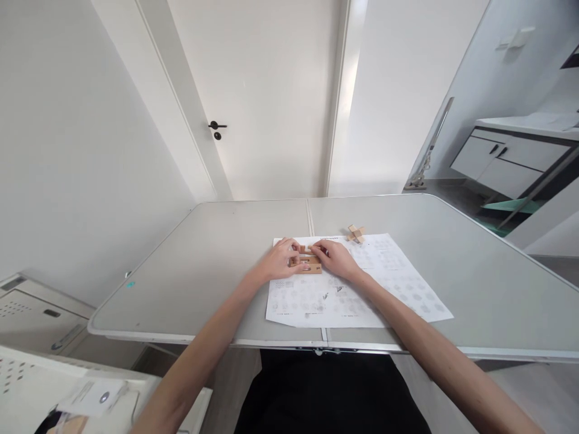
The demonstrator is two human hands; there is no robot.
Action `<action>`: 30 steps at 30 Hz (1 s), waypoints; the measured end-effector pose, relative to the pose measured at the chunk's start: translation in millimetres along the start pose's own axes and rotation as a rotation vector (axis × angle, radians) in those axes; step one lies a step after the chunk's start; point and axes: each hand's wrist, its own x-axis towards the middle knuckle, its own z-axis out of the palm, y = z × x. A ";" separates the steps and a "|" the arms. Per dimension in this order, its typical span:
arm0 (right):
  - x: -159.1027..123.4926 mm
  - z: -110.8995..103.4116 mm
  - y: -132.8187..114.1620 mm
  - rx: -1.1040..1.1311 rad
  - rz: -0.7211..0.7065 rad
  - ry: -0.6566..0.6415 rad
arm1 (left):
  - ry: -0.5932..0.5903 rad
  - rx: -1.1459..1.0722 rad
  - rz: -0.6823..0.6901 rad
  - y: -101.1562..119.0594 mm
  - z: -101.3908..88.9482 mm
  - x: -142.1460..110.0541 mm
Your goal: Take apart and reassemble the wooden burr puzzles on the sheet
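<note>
On a printed paper sheet (362, 289) lie several notched wooden puzzle pieces (312, 269), grouped between my two hands. My left hand (281, 260) is curled over their left end, thumb along the near side and fingertips at the far side, holding them. From the right, my right hand (333, 256) pinches the end of a small wooden piece (308, 249) at the far side of the group. My fingers cover parts of the pieces, so their full shapes are hidden. Beyond my right hand, an assembled cross-shaped wooden puzzle (356, 234) rests at the sheet's far edge.
The grey folding table (194, 271) has a metal rim and a seam down its middle. A white perforated cabinet (40, 313) stands at the left. Behind the table is a white door (266, 90) with a black handle (217, 125). A mop (429, 144) leans at the right.
</note>
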 end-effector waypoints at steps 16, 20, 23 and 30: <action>-0.9 1.6 0.5 -0.016 -0.016 -0.010 | -0.001 -0.016 -0.069 4.0 -3.0 1.4; -1.5 3.7 3.3 -0.013 -0.025 -0.039 | 0.019 -0.031 -0.132 -0.8 -1.1 0.6; -2.4 5.8 4.4 0.000 -0.044 -0.050 | 0.010 -0.026 -0.150 -6.1 0.5 -1.2; -3.1 8.9 5.9 -0.008 -0.075 -0.045 | -0.025 -0.023 -0.165 -11.0 -0.3 -2.5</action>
